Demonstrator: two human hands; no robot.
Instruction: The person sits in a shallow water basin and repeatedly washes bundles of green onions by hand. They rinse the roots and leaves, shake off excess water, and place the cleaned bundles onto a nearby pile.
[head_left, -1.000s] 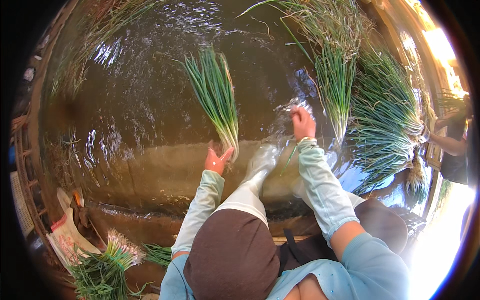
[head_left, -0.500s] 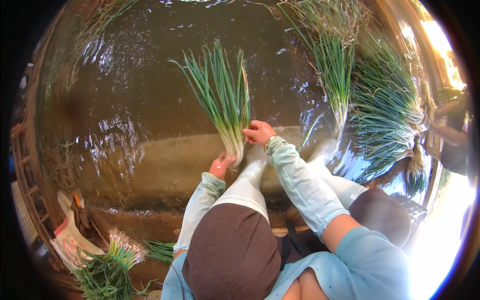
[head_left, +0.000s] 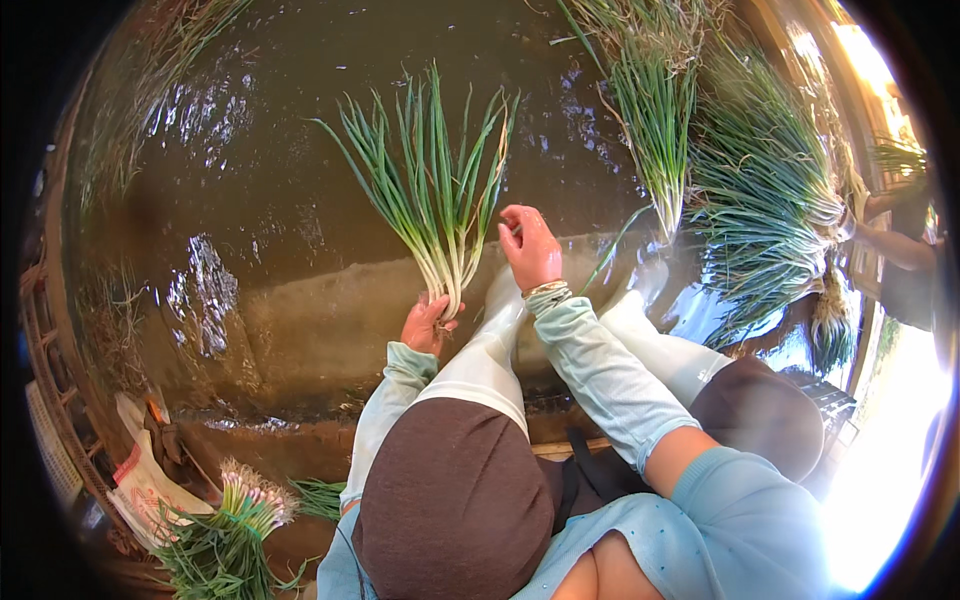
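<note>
A bunch of green onions [head_left: 435, 200] fans out over the brown water, its green leaves pointing away from me and its pale stems gathered near. My left hand [head_left: 428, 325] grips the white root end, fingers wrapped round the stems. To the right of the bunch, my right hand [head_left: 532, 247] is raised above the water with fingers bent and a gap between thumb and fingers. I see nothing held in it, and it appears apart from the leaves. Some fingertips of the left hand are hidden behind the stems.
My white boots [head_left: 480, 365] stand in the water. Another green onion bunch [head_left: 655, 130] and a large pile [head_left: 765, 180] lie at the right, where a co-worker's arm [head_left: 890, 245] reaches in. Near left, bundled onions [head_left: 245, 510] lie beside a white sack [head_left: 160, 490].
My right hand has come off the bunch and moved up and slightly right of it. The bunch has shifted a little left and its leaves have spread wider.
</note>
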